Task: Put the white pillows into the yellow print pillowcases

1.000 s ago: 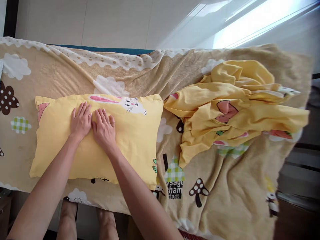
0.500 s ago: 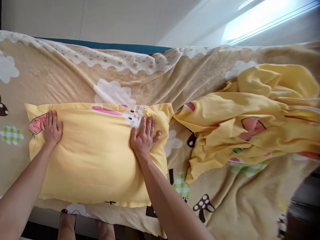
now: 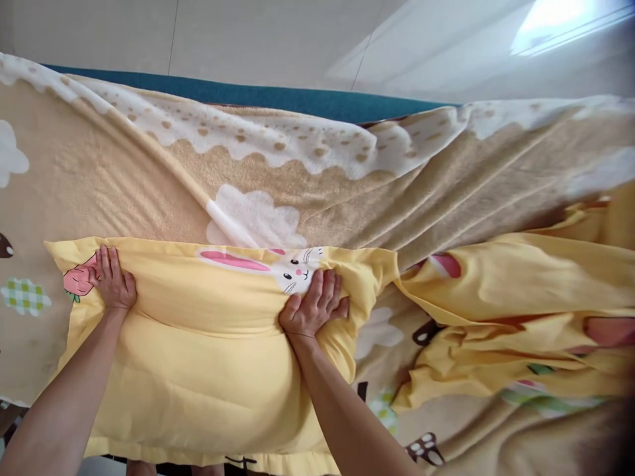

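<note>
A yellow pillow (image 3: 198, 383) with a printed rabbit face and a pink strawberry lies in front of me. My left hand (image 3: 115, 281) rests open on its upper left part, fingers pointing away from me over the strawberry print. On the upper right part presses my right hand (image 3: 315, 304), open, with the thumb side beside the rabbit face and the fingers slightly bent. Between the two hands a crease runs across the pillow, and its near half bulges up. Neither hand is closed around the fabric.
A rumpled yellow cloth (image 3: 496, 297) with pink and green prints lies right of the pillow. Under both spreads a beige blanket (image 3: 149, 178) with clouds and a dotted white border. Behind it show a teal edge (image 3: 297, 102) and a pale tiled floor (image 3: 258, 46).
Both hands press deeper, and a crease has formed across the pillow between them. The pillow and yellow cloth now appear lower and larger in view.
</note>
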